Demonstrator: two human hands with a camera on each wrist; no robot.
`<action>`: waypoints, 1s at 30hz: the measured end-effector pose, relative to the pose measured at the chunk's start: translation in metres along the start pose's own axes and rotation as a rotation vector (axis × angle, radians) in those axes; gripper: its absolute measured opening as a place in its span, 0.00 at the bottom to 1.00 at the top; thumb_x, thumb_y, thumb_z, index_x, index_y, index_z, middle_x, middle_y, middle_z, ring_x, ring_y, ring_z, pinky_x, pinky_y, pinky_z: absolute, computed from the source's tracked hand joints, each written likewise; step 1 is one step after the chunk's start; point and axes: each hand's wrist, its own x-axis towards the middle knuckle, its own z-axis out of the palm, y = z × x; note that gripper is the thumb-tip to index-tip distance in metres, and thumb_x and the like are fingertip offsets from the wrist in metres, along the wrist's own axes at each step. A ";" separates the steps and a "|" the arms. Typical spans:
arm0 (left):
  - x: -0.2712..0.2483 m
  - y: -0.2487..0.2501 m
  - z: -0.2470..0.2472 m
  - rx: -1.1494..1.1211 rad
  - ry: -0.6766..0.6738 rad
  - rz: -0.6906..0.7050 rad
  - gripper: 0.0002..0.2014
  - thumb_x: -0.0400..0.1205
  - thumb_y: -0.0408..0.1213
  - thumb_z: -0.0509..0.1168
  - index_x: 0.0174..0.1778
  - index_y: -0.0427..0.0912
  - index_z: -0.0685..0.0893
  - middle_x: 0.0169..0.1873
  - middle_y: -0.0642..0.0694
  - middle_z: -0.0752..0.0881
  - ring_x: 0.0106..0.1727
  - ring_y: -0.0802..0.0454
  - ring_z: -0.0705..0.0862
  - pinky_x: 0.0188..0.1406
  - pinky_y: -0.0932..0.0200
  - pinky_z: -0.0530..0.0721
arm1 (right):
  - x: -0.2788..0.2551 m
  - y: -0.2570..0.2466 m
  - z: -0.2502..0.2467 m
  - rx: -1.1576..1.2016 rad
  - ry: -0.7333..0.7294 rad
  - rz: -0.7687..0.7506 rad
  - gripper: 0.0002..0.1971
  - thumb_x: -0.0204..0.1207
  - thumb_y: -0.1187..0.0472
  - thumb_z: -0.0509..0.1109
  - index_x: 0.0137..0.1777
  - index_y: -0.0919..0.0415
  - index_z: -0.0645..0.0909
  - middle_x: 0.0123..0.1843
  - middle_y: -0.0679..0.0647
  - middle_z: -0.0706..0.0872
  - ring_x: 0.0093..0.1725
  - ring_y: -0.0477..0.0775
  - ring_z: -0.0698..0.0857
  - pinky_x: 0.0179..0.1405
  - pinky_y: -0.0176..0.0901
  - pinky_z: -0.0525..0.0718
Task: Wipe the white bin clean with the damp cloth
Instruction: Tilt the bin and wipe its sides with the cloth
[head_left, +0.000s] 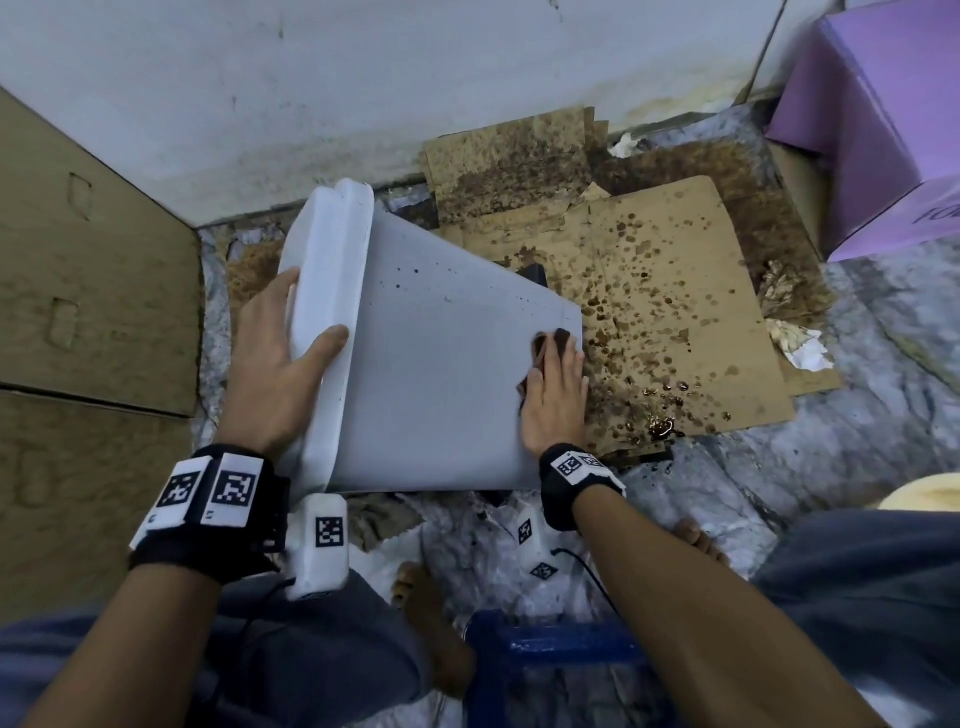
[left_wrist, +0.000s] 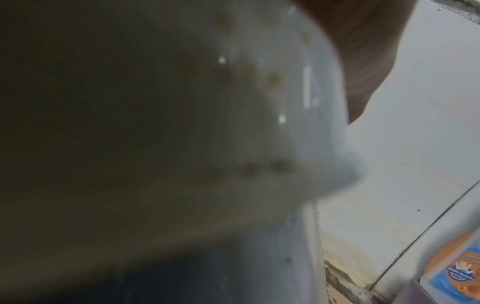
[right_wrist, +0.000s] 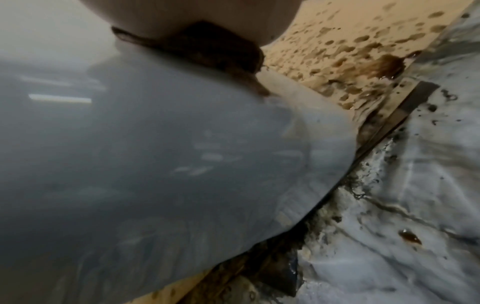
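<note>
White bin (head_left: 436, 364) lies tipped on stained cardboard (head_left: 670, 312); left hand (head_left: 285, 343) grips its rim, right hand (head_left: 556, 400) presses the cloth (head_left: 543, 345) flat-fingered near the base. I'd sweep toward those specks (head_left: 408, 278) next

Head view looks steeply down; wrist views press close against the bin (head_left: 441, 374).

Right hand (head_left: 555, 395) is covering most of the cloth (head_left: 545, 345); bin (left_wrist: 233, 123) is blurring across left wrist view; purple box (head_left: 878, 119) is running off-frame.
</note>
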 end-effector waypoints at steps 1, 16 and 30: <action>0.001 -0.001 0.000 0.002 -0.008 0.009 0.33 0.75 0.56 0.65 0.78 0.58 0.68 0.74 0.48 0.70 0.75 0.45 0.72 0.73 0.34 0.72 | 0.000 -0.003 0.001 0.012 0.004 0.017 0.26 0.87 0.55 0.47 0.85 0.51 0.47 0.86 0.56 0.43 0.85 0.55 0.42 0.83 0.57 0.40; 0.001 -0.009 -0.003 -0.003 0.008 -0.018 0.37 0.75 0.58 0.65 0.80 0.51 0.68 0.75 0.47 0.71 0.74 0.47 0.74 0.72 0.32 0.73 | -0.013 -0.016 0.011 -0.019 0.093 -0.166 0.27 0.84 0.49 0.41 0.84 0.48 0.48 0.86 0.50 0.46 0.85 0.50 0.44 0.83 0.53 0.41; 0.002 -0.010 -0.002 0.019 -0.029 0.036 0.34 0.74 0.65 0.66 0.76 0.61 0.70 0.71 0.60 0.72 0.76 0.45 0.72 0.72 0.31 0.72 | 0.028 0.045 -0.025 0.501 0.285 0.531 0.19 0.88 0.59 0.51 0.77 0.52 0.71 0.70 0.58 0.81 0.65 0.61 0.81 0.63 0.47 0.77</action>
